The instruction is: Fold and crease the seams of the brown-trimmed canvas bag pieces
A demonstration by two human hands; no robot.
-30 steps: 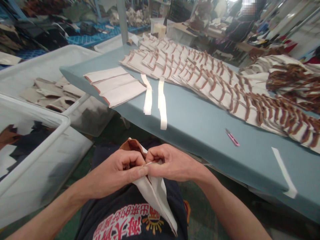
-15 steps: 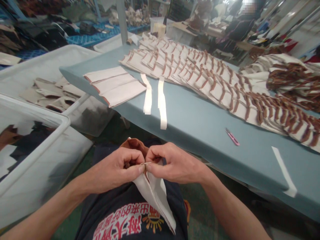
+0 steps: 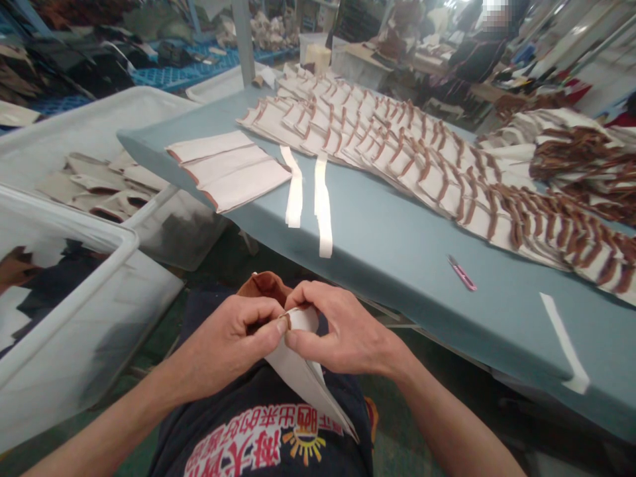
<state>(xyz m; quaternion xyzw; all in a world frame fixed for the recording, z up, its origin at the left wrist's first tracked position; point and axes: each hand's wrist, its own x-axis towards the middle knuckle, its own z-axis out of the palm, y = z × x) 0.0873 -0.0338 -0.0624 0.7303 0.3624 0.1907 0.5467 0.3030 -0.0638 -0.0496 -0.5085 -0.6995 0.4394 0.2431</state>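
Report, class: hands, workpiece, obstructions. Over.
Bare left hand, bare right hand: both holding white-and-brown pliable sheet. Sheet above dark printed garment. Nothing visibly obstructing. Over.

We looked through a single camera worn on the person's head, facing forward and steeply down. Nearest to us, along the bottom edge, was the dark cloth garment with red-and-white lettering [image 3: 278,430]; the bare left hand [image 3: 248,328] and bare right hand [image 3: 342,331] sat close, just above it, near mid-frame. Beyond them we saw the long table with a smooth blue-green top [image 3: 382,232] slanting down rightward. Our wide view took in a large translucent white plastic bin [image 3: 124,318] at left and, farthest off, a dark-clothed co-worker [image 3: 470,63].
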